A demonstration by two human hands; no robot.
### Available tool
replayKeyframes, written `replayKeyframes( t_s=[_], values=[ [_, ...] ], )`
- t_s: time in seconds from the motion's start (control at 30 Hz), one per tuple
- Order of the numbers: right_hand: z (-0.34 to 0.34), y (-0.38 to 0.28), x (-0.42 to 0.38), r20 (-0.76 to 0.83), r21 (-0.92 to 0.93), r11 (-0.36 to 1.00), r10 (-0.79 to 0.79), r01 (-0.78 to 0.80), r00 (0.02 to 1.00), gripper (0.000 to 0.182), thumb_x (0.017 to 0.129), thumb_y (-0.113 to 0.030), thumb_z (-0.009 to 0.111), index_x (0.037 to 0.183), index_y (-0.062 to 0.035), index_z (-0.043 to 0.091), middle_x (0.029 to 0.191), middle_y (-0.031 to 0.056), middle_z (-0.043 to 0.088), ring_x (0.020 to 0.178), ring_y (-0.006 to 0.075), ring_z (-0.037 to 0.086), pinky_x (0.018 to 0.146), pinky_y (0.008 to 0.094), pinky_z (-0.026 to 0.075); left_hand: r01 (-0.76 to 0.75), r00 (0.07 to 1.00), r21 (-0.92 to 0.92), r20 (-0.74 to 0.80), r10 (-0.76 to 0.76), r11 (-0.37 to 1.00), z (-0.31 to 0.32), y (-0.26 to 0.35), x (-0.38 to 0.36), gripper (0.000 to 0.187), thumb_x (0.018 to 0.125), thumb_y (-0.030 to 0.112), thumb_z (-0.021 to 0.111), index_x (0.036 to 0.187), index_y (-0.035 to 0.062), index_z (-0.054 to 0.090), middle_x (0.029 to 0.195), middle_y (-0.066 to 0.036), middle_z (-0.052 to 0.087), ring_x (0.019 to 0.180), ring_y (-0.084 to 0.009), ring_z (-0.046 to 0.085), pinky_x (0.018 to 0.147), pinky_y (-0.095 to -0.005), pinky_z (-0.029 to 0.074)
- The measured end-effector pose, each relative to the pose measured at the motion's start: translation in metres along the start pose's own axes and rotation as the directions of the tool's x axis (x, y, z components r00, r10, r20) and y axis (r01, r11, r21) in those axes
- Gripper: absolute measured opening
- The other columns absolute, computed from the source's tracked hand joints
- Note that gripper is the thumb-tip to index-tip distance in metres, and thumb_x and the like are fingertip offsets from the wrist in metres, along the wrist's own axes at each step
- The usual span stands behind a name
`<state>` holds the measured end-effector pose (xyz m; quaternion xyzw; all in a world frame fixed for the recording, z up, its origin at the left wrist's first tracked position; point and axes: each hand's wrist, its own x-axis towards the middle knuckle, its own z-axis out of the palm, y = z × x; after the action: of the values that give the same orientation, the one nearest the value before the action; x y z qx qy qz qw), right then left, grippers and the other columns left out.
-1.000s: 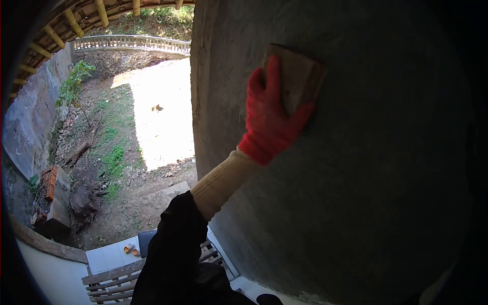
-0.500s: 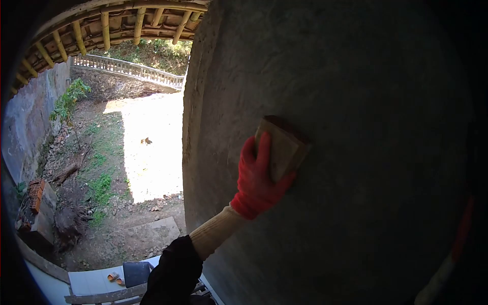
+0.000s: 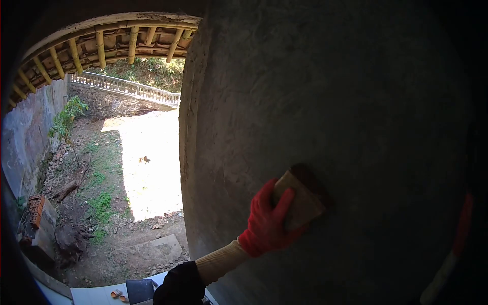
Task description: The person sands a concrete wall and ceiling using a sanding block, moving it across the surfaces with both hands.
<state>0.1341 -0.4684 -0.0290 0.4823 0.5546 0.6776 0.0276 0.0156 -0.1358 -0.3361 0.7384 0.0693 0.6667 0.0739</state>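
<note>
My left hand (image 3: 269,221), in a red glove with a cream cuff, grips a tan rectangular block (image 3: 300,198) with a dark reddish-brown side. It holds the block against a dark grey plastered wall (image 3: 356,117), fingers and thumb spread around its edges. Far to the right, in deep shadow, my right hand (image 3: 463,221) shows only as a strip of red glove above a pale cuff. Its fingers are lost in the dark.
The wall's rough vertical edge (image 3: 190,127) borders an opening onto a yard with a sunlit patch (image 3: 150,173). Bamboo rafters (image 3: 100,48) run overhead. Below lie a dark container (image 3: 140,291) and small orange items (image 3: 118,294); bricks (image 3: 35,211) sit at the left.
My left hand has moved the block down and slightly right along the wall. The camera has tilted up a little, so the yard sits lower in view.
</note>
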Motion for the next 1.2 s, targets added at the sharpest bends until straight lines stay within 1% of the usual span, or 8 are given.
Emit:
replayKeyframes(
  t_s=[0.17, 0.37, 0.47, 0.6, 0.73, 1.03, 1.13, 1.2],
  values=[
    [0.004, 0.003, -0.005, -0.01, 0.01, 1.0, 0.025, -0.025, 1.0, 0.016, 0.086, 0.001, 0.064, 0.101, 0.0031, 0.067, 0.104, 0.0167, 0.072, 0.095, 0.0356, 0.067, 0.105, 0.0536, 0.046, 0.714, 0.558, -0.407, -0.161, -0.814, 0.57, -0.018, -0.112, 0.045, 0.098, 0.083, 0.033, 0.078, 0.157, 0.0025, 0.022, 0.145, -0.026, 0.035, 0.133, -0.0423, 0.04, 0.107, -0.0481, 0.041],
    [0.008, 0.008, -0.004, -0.033, 0.025, 0.996, -0.086, 0.087, 0.996, 0.015, 0.086, 0.002, 0.064, 0.1, 0.0008, 0.068, 0.103, 0.0144, 0.072, 0.093, 0.0327, 0.068, 0.105, 0.0543, 0.047, 0.203, 0.978, 0.09, -0.068, -0.197, 0.975, -0.002, -0.036, 0.004, 0.105, 0.081, 0.032, 0.081, 0.159, 0.0064, 0.016, 0.151, -0.025, 0.029, 0.137, -0.0417, 0.036, 0.11, -0.0486, 0.039],
    [0.006, 0.007, -0.003, -0.039, 0.009, 0.996, -0.087, 0.088, 0.995, 0.015, 0.086, 0.003, 0.065, 0.1, -0.0004, 0.069, 0.104, 0.0141, 0.072, 0.093, 0.0321, 0.068, 0.105, 0.0551, 0.046, -0.093, 0.994, 0.018, 0.058, 0.092, 0.996, -0.01, -0.026, 0.011, 0.11, 0.076, 0.034, 0.083, 0.158, 0.005, 0.018, 0.151, -0.026, 0.028, 0.137, -0.0445, 0.036, 0.11, -0.0503, 0.039],
    [0.006, 0.007, -0.004, -0.021, 0.028, 0.999, -0.032, 0.033, 0.999, 0.014, 0.085, 0.002, 0.065, 0.099, -0.0002, 0.068, 0.106, 0.0138, 0.072, 0.095, 0.0321, 0.068, 0.106, 0.055, 0.046, 0.262, 0.958, 0.022, -0.127, -0.258, 0.965, -0.012, -0.094, 0.064, 0.103, 0.081, 0.035, 0.08, 0.159, 0.0059, 0.018, 0.151, -0.026, 0.029, 0.136, -0.042, 0.038, 0.11, -0.0478, 0.039],
    [0.009, 0.008, -0.004, -0.036, 0.083, 0.996, -0.025, 0.028, 0.999, 0.013, 0.085, 0.003, 0.065, 0.097, -0.0006, 0.068, 0.106, 0.0135, 0.072, 0.095, 0.0317, 0.068, 0.106, 0.0555, 0.045, 0.681, 0.67, -0.278, -0.137, -0.73, 0.677, -0.034, -0.137, 0.126, 0.095, 0.089, 0.041, 0.072, 0.16, 0.0079, 0.017, 0.151, -0.025, 0.031, 0.138, -0.0394, 0.036, 0.114, -0.0433, 0.034],
    [0.011, 0.01, -0.001, -0.062, 0.043, 0.99, -0.128, 0.131, 0.99, 0.019, 0.086, 0.003, 0.065, 0.104, -0.0029, 0.067, 0.103, 0.0119, 0.072, 0.093, 0.0308, 0.068, 0.105, 0.0561, 0.045, -0.106, 0.994, 0.066, -0.011, 0.107, 0.992, -0.019, -0.04, 0.108, 0.105, 0.08, 0.034, 0.082, 0.16, 0.0077, 0.019, 0.149, -0.024, 0.031, 0.134, -0.0401, 0.04, 0.109, -0.0464, 0.04],
    [-0.001, -0.017, 0.003, 0.157, 0.004, 0.914, 0.4, -0.406, 0.903, 0.019, 0.086, 0.003, 0.065, 0.104, -0.0031, 0.067, 0.103, 0.0116, 0.072, 0.092, 0.0309, 0.069, 0.105, 0.0561, 0.045, 0.373, 0.907, -0.074, -0.179, -0.38, 0.925, -0.022, -0.114, 0.138, 0.104, 0.081, 0.042, 0.078, 0.159, 0.0058, 0.019, 0.147, -0.027, 0.035, 0.132, -0.0421, 0.043, 0.107, -0.0456, 0.042],
    [0.01, 0.002, 0.0, 0.039, 0.04, 0.99, 0.135, -0.136, 0.99, 0.02, 0.085, 0.004, 0.066, 0.104, -0.0032, 0.067, 0.103, 0.0114, 0.072, 0.091, 0.0309, 0.069, 0.105, 0.0561, 0.046, 0.682, 0.678, -0.233, -0.154, -0.719, 0.693, -0.039, -0.148, 0.152, 0.101, 0.086, 0.045, 0.074, 0.16, 0.0073, 0.018, 0.148, -0.025, 0.034, 0.133, -0.0394, 0.042, 0.109, -0.0432, 0.041]
  ],
)
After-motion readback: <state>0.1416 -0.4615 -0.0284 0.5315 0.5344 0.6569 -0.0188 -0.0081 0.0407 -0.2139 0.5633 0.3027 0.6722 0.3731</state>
